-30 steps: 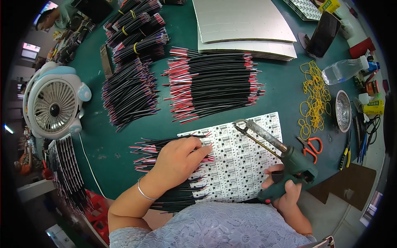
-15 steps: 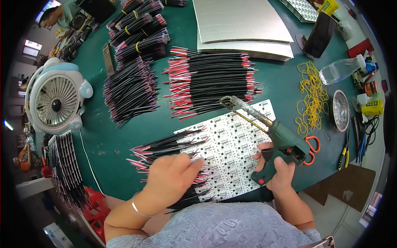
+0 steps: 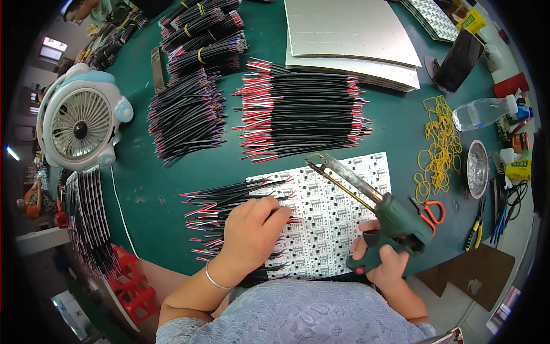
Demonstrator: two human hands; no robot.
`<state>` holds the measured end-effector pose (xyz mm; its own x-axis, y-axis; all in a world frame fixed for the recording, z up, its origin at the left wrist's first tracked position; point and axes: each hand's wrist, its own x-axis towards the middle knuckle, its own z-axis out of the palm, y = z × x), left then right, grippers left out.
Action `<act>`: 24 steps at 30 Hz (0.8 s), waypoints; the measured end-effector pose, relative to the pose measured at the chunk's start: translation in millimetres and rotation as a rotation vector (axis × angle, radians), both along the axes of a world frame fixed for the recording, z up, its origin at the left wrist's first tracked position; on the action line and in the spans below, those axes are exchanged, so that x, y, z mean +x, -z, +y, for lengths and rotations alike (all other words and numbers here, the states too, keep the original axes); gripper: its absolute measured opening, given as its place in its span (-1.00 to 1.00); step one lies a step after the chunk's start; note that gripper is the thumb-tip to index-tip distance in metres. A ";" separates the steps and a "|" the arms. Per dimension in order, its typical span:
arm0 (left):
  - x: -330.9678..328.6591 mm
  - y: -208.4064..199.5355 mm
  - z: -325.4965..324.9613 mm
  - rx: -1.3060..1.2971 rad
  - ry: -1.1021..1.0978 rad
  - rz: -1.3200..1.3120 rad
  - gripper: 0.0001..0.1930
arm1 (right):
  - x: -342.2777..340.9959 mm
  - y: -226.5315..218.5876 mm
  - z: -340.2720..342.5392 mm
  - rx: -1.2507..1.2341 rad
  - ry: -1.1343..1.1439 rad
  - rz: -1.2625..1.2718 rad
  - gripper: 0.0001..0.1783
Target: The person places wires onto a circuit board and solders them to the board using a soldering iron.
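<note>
My right hand (image 3: 382, 261) grips the dark green handle of a soldering gun (image 3: 401, 221), whose metal barrel and tip point up and left above the far part of a white circuit board panel (image 3: 326, 229). My left hand (image 3: 255, 232) is closed in a pinch at the panel's left edge, among black wires (image 3: 220, 198) with red and white ends. What those fingers hold, if anything, is hidden beneath them. Several wires lie in a row with their tips on the panel, and my left hand covers part of that row.
Beyond the panel lie loose black wires (image 3: 312, 112), tied wire bundles (image 3: 209, 54) and pale flat sheets (image 3: 352, 31). A fan (image 3: 80, 129) stands at left. At right are yellow rubber bands (image 3: 438, 149), orange-handled scissors (image 3: 432, 217), a metal bowl (image 3: 476, 169), a bottle (image 3: 484, 113) and a phone (image 3: 458, 60).
The whole view has shifted slightly. Relative to the panel, my left hand has moved farther up the wire row, and the soldering gun's tip has come a little left and nearer.
</note>
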<state>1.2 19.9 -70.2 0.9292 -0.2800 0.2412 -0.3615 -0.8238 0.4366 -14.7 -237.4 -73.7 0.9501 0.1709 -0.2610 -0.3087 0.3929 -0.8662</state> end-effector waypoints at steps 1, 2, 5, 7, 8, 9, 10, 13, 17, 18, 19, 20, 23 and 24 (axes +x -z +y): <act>1.0 -0.3 0.3 -0.007 0.005 0.001 -0.72 | -3.5 -7.9 -4.7 -0.023 -0.020 0.041 -0.23; 2.0 -1.8 1.5 -0.002 0.021 0.002 -0.72 | -7.8 -14.4 -8.9 -0.044 -0.040 0.083 -0.21; 2.6 1.4 4.8 -0.021 0.053 -0.006 -0.72 | -22.3 -26.4 -20.8 -0.298 -0.081 0.081 -0.14; 2.6 3.4 6.7 -0.049 0.067 -0.014 -0.73 | -33.2 -22.8 -28.7 -0.329 -0.112 0.025 -0.19; 3.1 3.0 7.7 -0.035 0.077 -0.012 -0.74 | -40.9 -19.6 -31.5 -0.352 -0.116 0.029 -0.22; 2.4 2.6 7.8 -0.018 0.083 -0.009 -0.75 | -46.4 -18.2 -33.7 -0.372 -0.124 0.033 -0.25; 1.5 -0.5 7.3 -0.028 0.080 -0.009 -0.75 | -48.9 -19.6 -34.6 -0.381 -0.127 0.034 -0.25; 2.0 -7.6 8.0 0.017 0.074 -0.038 -0.80 | -53.4 -21.7 -37.2 -0.404 -0.158 0.072 -0.36; -0.9 -6.1 15.4 0.017 0.129 0.005 -0.77 | -54.5 -29.0 -29.5 -0.434 -0.109 0.119 -0.53; -1.3 -4.4 15.7 0.025 0.161 0.063 -0.77 | -52.7 -31.3 -26.0 -0.394 -0.070 0.149 -0.58; -1.6 -2.5 15.1 0.025 0.162 0.061 -0.77 | -51.5 -29.2 -29.2 -0.394 -0.068 0.147 -0.58; -1.6 -0.4 13.6 -0.002 0.150 0.055 -0.78 | -50.1 -25.0 -35.7 -0.573 -0.196 -0.027 -0.63; 1.2 -0.2 8.9 -0.035 0.135 0.013 -0.79 | -40.8 -24.8 -35.0 -0.820 -0.364 -0.356 -0.71; 2.1 -0.4 7.9 -0.044 0.127 -0.023 -0.78 | -41.2 -21.7 -33.9 -0.779 -0.339 -0.372 -0.73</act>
<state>3.3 27.8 -69.8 0.8809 -0.3839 0.2770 -0.4723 -0.7508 0.4618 -55.9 -271.3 -52.1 0.9272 0.3589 -0.1072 0.0501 -0.4023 -0.9141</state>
